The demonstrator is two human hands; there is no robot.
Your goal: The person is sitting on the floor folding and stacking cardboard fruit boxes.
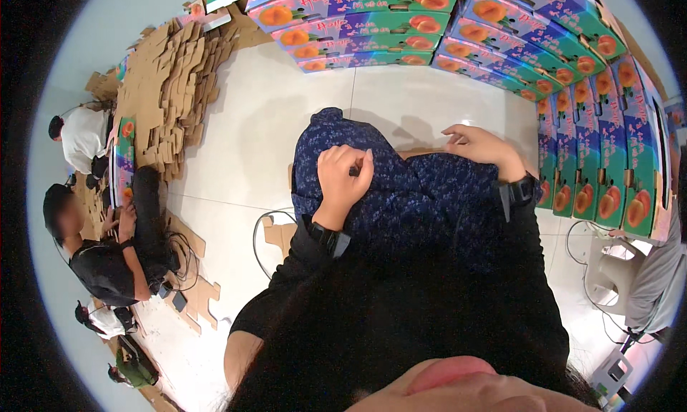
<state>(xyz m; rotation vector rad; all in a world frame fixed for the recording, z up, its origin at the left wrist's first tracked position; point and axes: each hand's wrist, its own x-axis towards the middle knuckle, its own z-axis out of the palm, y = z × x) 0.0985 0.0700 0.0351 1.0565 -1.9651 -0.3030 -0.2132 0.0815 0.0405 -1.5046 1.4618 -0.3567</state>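
Head view: person seated on the white floor (272,119).
Left hand (343,176): fingers curled, gripping blue patterned fabric (408,190) over the lap.
Right hand (481,144): fingers loosely spread, resting flat on the fabric's far edge.
Surroundings: stacked fruit cartons (572,61); flattened cardboard pile (168,76).

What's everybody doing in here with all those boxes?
The person wearing the camera is sitting on the floor with both hands resting on their knees, which are covered in dark blue flowered cloth. The left hand is curled loosely; the right hand lies flat, and neither holds anything. Stacks of colourful fruit boxes stand ahead and to the right. To the left, another person in black handles a box beside a big pile of flat cardboard.
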